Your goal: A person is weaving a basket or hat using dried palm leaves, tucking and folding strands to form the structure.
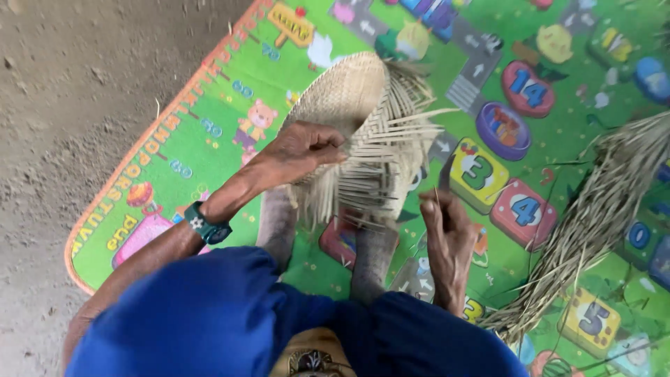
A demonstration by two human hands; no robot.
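Tan half-woven reed mat [349,105], loose strips fraying; left hand [307,150] grip pinching weave edge; right hand [447,234] grip pinching thin reed strip [437,199].

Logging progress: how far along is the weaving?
Done: the woven piece has a tight, finished upper section. In hand: left hand grips its edge; right hand pinches a thin strip. Left: loose strip ends stick out unwoven, and a bundle of dry strips lies on the mat.

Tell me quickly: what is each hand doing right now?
Left hand: closed, gripping the half-woven basket at its loose strips.
Right hand: fingers pinched on a single thin strip, apart from the basket.
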